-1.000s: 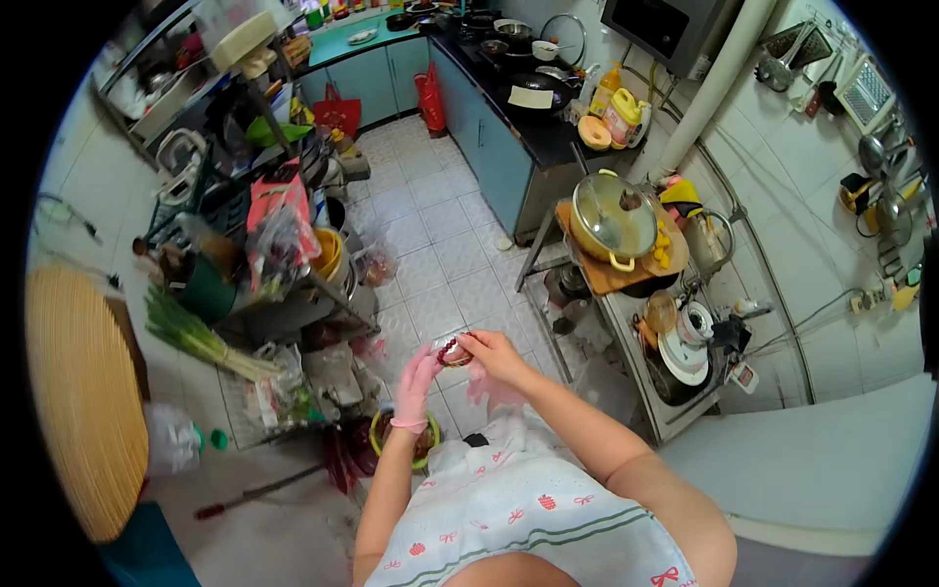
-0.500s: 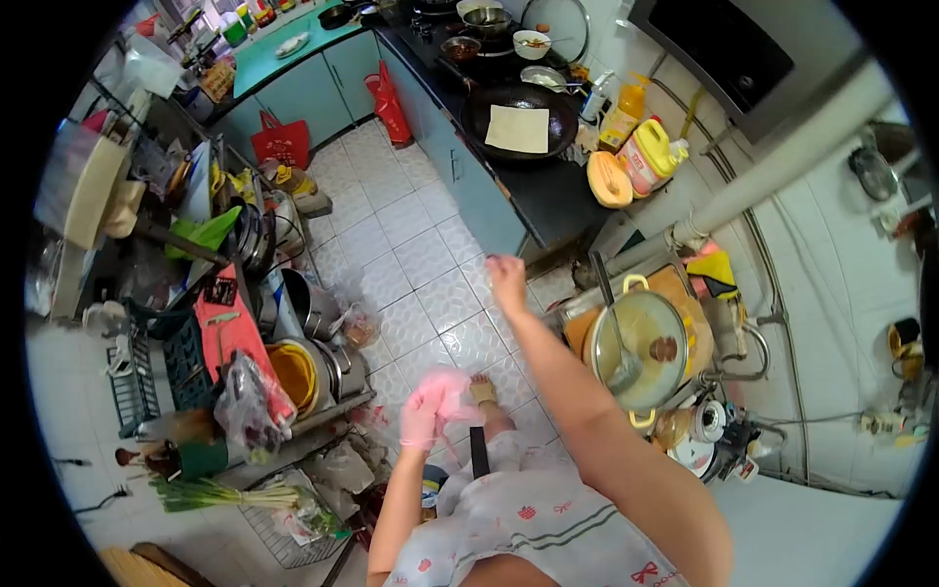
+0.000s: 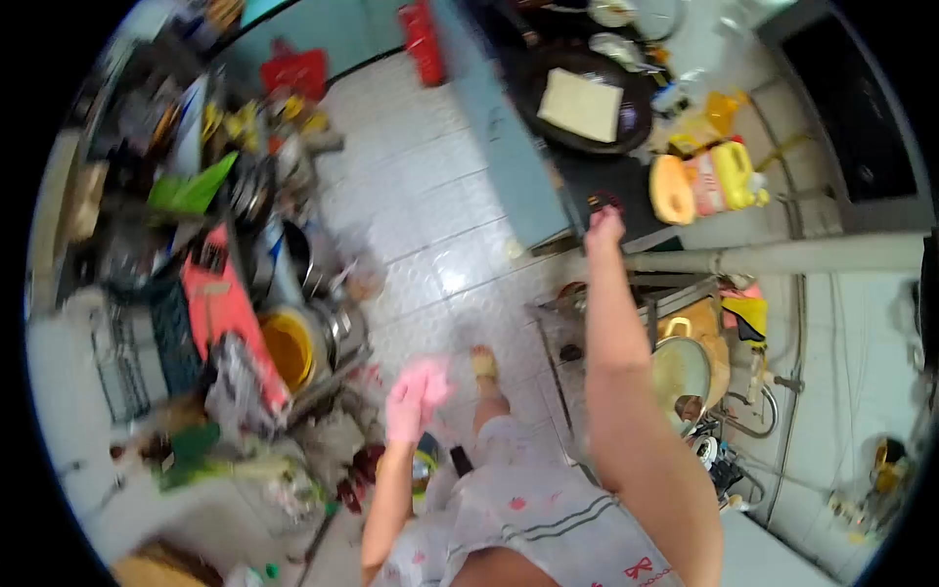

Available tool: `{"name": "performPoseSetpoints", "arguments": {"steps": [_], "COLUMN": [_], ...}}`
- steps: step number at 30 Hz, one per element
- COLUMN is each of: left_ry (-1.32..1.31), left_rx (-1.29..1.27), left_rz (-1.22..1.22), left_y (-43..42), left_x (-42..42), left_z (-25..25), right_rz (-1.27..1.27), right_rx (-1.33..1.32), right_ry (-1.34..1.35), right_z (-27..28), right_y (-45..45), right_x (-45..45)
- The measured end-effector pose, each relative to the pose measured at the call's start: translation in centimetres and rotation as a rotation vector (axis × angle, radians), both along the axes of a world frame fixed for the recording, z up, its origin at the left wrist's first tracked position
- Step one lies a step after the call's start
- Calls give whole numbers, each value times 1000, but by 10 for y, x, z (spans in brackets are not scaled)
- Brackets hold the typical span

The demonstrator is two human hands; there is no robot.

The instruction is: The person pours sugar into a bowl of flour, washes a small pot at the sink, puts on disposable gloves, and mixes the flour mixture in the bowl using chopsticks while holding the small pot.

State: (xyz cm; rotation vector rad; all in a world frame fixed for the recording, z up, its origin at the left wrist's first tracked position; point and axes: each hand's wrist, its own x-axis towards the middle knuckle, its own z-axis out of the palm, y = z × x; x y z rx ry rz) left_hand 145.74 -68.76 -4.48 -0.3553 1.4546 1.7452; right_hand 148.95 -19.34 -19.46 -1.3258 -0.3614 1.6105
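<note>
My left hand (image 3: pixel 403 411) wears a pink glove and is closed around a crumpled pink glove (image 3: pixel 427 380), low in front of my apron. My bare right hand (image 3: pixel 606 227) reaches forward to the front corner of the black counter (image 3: pixel 626 181). Its fingers are bent together at a small dark object (image 3: pixel 599 203), too blurred to name. Beyond that hand, a pale square sheet (image 3: pixel 582 104) lies in a black wok (image 3: pixel 533 93). To its right stand a cut orange melon (image 3: pixel 673 189) and a yellow jug (image 3: pixel 734 176).
At right, a large pot (image 3: pixel 680 377) with a yellow handle stands on a board. A crowded rack with a pink board (image 3: pixel 220 303) and a yellow-rimmed pot (image 3: pixel 286 347) lines the left. Tiled floor (image 3: pixel 440 235) runs between. Red bags (image 3: pixel 423 44) stand near the far cabinets.
My right hand has moved forward and right, from above the floor to the counter corner. The view has shifted and blurred. My left hand keeps the crumpled pink glove.
</note>
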Motion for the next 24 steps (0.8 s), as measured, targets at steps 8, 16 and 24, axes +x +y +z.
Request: {"name": "performPoseSetpoints", "arguments": {"steps": [8,16,24], "left_ry": [190,768,1285], "left_rx": [-57,29,-207], "left_rz": [-101,-322,-549], "left_y": [-45,-143,-285], "left_x": [6,95,213], "left_z": [51,85,145], "right_rz": [789,1787,1849], "right_rx": [263,515,1223], "right_ry": [-119,102,-112], "right_z": [59,231,324], "right_y": [-131,-427,-556], "right_x": [11,107,224]}}
